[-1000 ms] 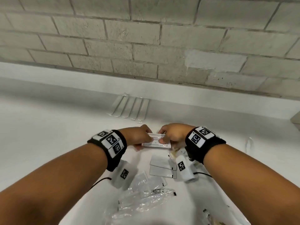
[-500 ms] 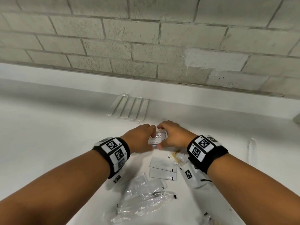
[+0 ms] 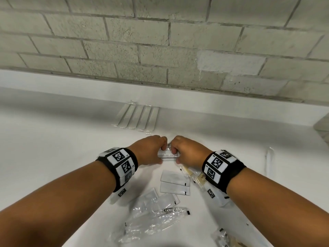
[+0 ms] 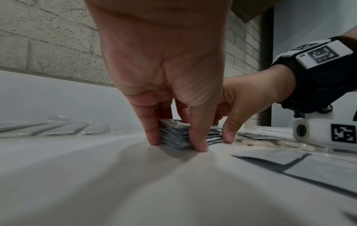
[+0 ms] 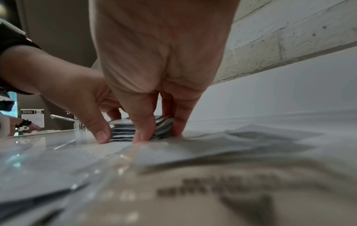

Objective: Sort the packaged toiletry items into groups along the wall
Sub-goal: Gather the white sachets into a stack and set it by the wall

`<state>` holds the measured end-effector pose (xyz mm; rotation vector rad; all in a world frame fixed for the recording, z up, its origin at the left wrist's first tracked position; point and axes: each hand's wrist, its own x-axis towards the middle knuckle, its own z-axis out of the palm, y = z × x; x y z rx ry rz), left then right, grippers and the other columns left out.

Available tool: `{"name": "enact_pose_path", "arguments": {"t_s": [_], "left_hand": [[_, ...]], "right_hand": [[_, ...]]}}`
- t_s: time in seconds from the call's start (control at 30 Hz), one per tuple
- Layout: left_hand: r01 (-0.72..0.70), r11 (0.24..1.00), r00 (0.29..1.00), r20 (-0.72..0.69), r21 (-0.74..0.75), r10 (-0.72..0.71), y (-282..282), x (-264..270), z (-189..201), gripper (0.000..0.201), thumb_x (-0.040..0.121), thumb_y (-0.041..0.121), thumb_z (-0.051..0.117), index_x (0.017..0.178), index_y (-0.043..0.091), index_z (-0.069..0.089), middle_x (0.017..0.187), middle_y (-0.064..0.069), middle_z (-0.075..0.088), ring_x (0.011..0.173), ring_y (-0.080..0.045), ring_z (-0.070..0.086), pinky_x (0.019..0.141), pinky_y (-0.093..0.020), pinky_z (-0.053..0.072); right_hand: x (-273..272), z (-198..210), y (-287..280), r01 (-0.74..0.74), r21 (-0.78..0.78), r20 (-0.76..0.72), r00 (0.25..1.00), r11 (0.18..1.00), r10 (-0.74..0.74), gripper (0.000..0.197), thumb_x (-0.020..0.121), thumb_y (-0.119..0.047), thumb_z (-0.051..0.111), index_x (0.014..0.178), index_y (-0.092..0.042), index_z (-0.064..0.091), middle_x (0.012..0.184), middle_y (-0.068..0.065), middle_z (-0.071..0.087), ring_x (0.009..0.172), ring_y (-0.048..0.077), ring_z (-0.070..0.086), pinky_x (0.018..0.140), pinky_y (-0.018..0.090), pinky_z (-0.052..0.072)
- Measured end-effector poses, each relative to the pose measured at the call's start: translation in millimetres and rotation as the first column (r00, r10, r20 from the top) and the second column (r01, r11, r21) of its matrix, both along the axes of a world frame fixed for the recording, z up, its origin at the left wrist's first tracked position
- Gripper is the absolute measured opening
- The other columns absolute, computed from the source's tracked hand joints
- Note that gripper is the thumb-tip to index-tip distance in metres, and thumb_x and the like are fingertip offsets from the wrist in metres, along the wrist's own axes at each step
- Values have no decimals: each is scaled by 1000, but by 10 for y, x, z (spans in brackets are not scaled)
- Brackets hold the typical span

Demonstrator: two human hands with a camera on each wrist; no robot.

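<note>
A small stack of white sachets (image 3: 167, 155) (image 4: 174, 136) (image 5: 123, 131) stands on the white counter (image 3: 53, 148), set down between both hands. My left hand (image 3: 151, 150) (image 4: 173, 134) grips its left end, thumb in front and fingers behind. My right hand (image 3: 185, 152) (image 5: 156, 134) grips the right end the same way, fingertips touching the counter. A row of several long clear-wrapped packets (image 3: 137, 117) (image 4: 58, 128) lies against the wall beyond the stack.
Two flat white sachets (image 3: 175, 182) lie just behind my hands. Crumpled clear bags (image 3: 153, 216) lie nearer me, and packets with beige contents (image 3: 194, 175) sit under my right wrist. The brick wall (image 3: 160, 50) rises behind a white ledge. More packets (image 3: 226, 239) lie bottom right.
Both hands have carried the sachet stack away from me toward the wall and lowered it onto the counter. They have closed in around its ends.
</note>
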<state>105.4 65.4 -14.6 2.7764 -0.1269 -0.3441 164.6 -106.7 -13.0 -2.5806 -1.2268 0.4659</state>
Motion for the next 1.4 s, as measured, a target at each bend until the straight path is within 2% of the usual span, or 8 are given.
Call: {"name": "enact_pose_path", "arguments": {"t_s": [0.27,0.4,0.57,0.73,0.87,1.07,1.23,1.4], "left_hand": [[31,999,999,15,39,-32,-35,114,-1,30,75,22,70,94,21,47,95,-1,53,87,-20,52,73,-30,43],[75,992,996,47,106,-80,-80,373,7,30,76,21,66,100,18,48,100,-3,56,92,-21,53,71,-29,42],[56,988,998,32,146,-61,-77,834,-8,30,75,22,63,101,21,47,104,-3,55,96,-23,53,72,-33,46],[16,981,999,46,193,-26,32,1324,51,30,77,23,62,103,21,47,108,-5,54,103,-25,51,75,-36,46],[-14,972,990,143,235,-20,134,1619,39,41,79,27,64,117,21,50,118,-8,46,109,-30,46,85,-41,45],[-129,936,962,270,329,37,161,1841,-2,55,80,36,67,129,19,47,129,-11,38,110,-34,47,87,-46,47],[-230,959,957,220,167,191,111,1825,-51,59,82,22,68,133,15,39,131,-15,38,97,-39,61,82,-46,54],[-185,982,962,209,30,175,109,1791,-93,45,86,17,59,129,21,48,123,-13,46,98,-38,61,88,-41,51]], "right_hand": [[66,-24,-10,15,-29,80,997,999,-12,23,77,-16,68,89,-23,51,94,-7,49,95,15,47,71,25,36],[276,13,-4,47,-108,177,984,993,-28,29,73,-26,71,96,-18,56,107,2,48,100,22,46,78,34,46],[701,35,64,151,-152,128,983,977,-132,27,82,-23,67,103,-12,54,112,10,45,79,26,52,72,36,49],[1171,3,231,240,-122,144,964,963,-222,33,82,-23,67,110,-10,54,117,12,42,89,33,60,75,39,50],[1500,-18,352,241,-63,182,957,968,-227,35,84,-20,64,117,-15,55,119,14,42,92,36,61,79,40,52],[1686,-79,440,329,-42,312,901,944,-300,27,85,-29,58,111,-21,59,109,6,63,95,30,65,73,36,51],[1671,-97,397,337,-1,295,900,942,-322,29,86,-24,60,112,-14,50,107,7,64,97,32,63,69,33,43],[1656,-113,415,256,-5,302,922,967,-243,23,89,-19,55,111,-12,55,109,10,65,100,34,62,76,36,49]]}}
